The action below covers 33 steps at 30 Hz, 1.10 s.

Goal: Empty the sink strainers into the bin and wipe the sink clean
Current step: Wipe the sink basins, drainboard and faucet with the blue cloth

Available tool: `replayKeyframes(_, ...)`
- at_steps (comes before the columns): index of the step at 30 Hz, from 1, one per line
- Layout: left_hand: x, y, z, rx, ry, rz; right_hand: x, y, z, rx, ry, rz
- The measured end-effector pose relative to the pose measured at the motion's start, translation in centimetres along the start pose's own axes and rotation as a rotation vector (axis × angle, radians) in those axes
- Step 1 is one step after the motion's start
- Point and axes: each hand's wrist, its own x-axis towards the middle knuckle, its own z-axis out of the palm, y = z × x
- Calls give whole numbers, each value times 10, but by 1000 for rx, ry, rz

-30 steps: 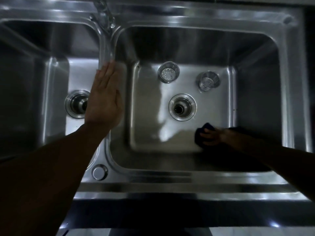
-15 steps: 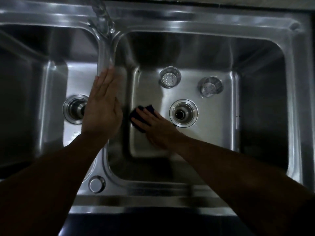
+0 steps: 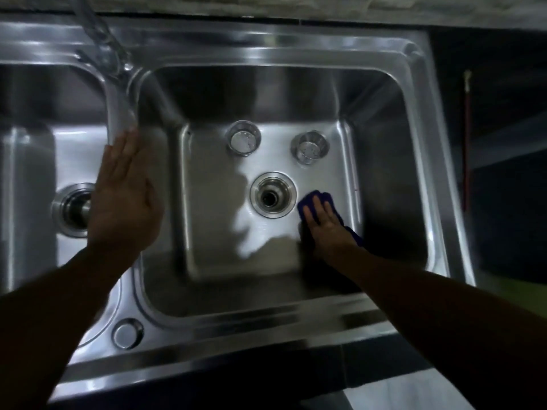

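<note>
A steel double sink fills the view. In the right basin two metal strainers stand on the floor, one at the back middle and one to its right, behind the open drain. My right hand presses a dark blue cloth flat on the basin floor just right of the drain, fingers straight. My left hand rests flat on the divider between the basins, fingers straight.
The tap rises at the back over the divider. The left basin has its own drain. A round plugged hole sits on the front rim. A dark counter with a thin red rod lies to the right.
My right hand has swept the cloth from the basin's left side to the right of the drain. My left hand has stayed on the divider.
</note>
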Motion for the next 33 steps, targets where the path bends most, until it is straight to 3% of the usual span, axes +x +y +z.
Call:
replayKeyframes(4, 1, 1, 3, 30, 2, 22, 5, 28, -1, -6, -17, 245)
replayKeyframes(9, 3, 2, 2, 27, -2, 38, 43, 55, -28, -37, 3, 271)
replayKeyframes(14, 0, 4, 1, 23, 3, 23, 25, 25, -3, 75, -120, 370)
replayKeyframes(17, 0, 5, 0, 3, -10, 35, -2, 9, -2, 156, -176, 342)
replayKeyframes(21, -1, 5, -1, -20, -11, 44, -24, -7, -44, 467, -233, 316)
replayKeyframes(26, -2, 9, -6, -66, -63, 4, -40, -84, -68, 858, -258, 25)
replayKeyframes(29, 0, 10, -18, -115, -203, -5, -47, -124, -72, 922, -219, -128)
replayKeyframes(33, -11, 15, -45, -143, -511, 183, -70, -129, -90, 1235, -115, -92)
